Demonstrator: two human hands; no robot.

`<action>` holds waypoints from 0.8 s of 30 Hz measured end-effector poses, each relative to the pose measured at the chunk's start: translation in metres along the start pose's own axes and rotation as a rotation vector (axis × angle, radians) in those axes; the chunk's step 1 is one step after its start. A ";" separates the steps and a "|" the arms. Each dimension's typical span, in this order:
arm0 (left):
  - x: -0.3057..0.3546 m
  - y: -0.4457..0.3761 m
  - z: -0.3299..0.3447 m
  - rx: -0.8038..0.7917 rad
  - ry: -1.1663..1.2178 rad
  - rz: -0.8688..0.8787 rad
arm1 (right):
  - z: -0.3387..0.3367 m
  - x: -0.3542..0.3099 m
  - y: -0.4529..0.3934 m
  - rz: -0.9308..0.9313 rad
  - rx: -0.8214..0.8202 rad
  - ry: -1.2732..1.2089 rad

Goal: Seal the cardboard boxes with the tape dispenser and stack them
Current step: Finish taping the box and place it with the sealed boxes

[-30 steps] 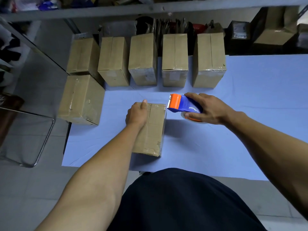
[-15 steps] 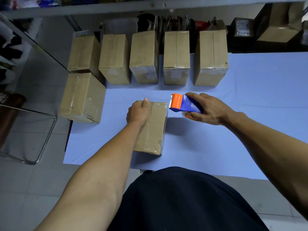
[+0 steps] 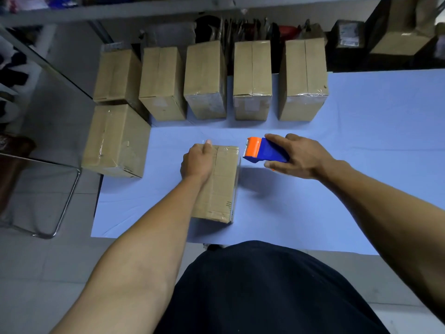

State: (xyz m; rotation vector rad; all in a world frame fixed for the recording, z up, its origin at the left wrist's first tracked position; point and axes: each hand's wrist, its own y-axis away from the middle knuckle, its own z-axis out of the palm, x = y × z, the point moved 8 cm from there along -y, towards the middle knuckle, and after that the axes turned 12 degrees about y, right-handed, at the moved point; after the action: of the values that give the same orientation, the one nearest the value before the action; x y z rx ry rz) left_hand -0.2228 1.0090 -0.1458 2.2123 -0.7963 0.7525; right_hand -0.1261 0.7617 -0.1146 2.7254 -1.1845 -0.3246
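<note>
Head cam: left hand [image 3: 196, 162] still pressing box [image 3: 221, 186], right hand [image 3: 298, 156] gripping dispenser [image 3: 265, 150], barely shifted.

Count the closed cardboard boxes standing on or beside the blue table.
7: five in the far row, one at the left edge, one under the left hand. Shelf cartons excluded.

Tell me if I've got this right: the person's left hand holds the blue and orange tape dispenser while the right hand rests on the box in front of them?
Not quite: the hands are swapped. In the head view the right hand holds the blue and orange tape dispenser, beside the box, while the left hand rests on the box in front of them.
</note>
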 end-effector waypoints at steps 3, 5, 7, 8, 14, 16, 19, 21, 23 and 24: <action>-0.001 0.003 -0.002 0.007 -0.002 0.002 | -0.010 -0.012 -0.005 -0.001 0.031 0.126; -0.001 0.003 -0.002 0.002 0.006 -0.003 | -0.019 -0.018 -0.009 -0.004 0.046 0.198; 0.001 0.002 -0.002 -0.005 0.014 -0.009 | -0.029 -0.023 -0.015 0.007 0.045 0.233; 0.001 0.002 -0.001 -0.005 0.024 -0.015 | -0.033 -0.027 -0.018 0.007 0.035 0.252; 0.001 0.010 0.000 0.030 0.099 -0.066 | -0.057 -0.055 -0.034 0.048 0.036 0.392; 0.001 0.013 0.000 0.033 0.109 -0.066 | -0.047 -0.066 -0.037 0.072 0.002 0.446; -0.001 0.013 0.000 0.023 0.119 -0.073 | -0.010 -0.064 -0.029 0.179 -0.066 0.371; -0.002 0.013 -0.002 0.015 0.156 -0.082 | 0.004 -0.052 -0.021 0.267 -0.061 0.280; -0.003 0.012 -0.003 0.000 0.209 -0.086 | 0.010 -0.042 -0.019 0.338 -0.052 0.242; -0.004 0.012 -0.002 -0.008 0.243 -0.084 | 0.012 -0.038 -0.020 0.364 -0.046 0.235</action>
State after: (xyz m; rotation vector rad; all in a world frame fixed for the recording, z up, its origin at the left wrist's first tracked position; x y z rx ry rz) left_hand -0.2345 1.0048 -0.1423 2.0829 -0.5815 0.9518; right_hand -0.1411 0.8026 -0.1256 2.3616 -1.5381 0.0143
